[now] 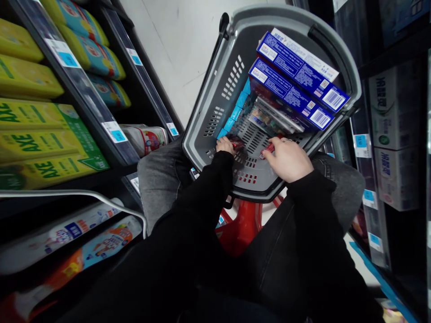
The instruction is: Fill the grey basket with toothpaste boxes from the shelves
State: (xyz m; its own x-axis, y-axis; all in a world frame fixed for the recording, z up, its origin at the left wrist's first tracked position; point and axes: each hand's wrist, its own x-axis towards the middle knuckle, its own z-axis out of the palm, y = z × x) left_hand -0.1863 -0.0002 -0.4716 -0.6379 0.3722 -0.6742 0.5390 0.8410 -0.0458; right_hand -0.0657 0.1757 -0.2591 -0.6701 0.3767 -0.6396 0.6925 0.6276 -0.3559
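Both of my hands reach into a grey shopping basket [198,148]. My left hand [226,146] is at its left wall, fingers curled on a small dark red, shiny packet [237,143]. My right hand [290,158] is inside the right part, thumb and fingers closed on a small red packet [267,150], partly hidden by the hand. Two long blue boxes [286,92] with barcodes lean against the far right side. Below them are a clear-wrapped pack [274,117] and a row of light blue packs [232,117] along the left wall.
A shelf on the left holds yellow AXE packs [40,148], blue-and-yellow packs [90,49] and bottles [101,251]. White boxes [393,112] stand on the right shelf. A red base [247,220] is under the basket, between my knees. The pale floor [171,40] shows beyond.
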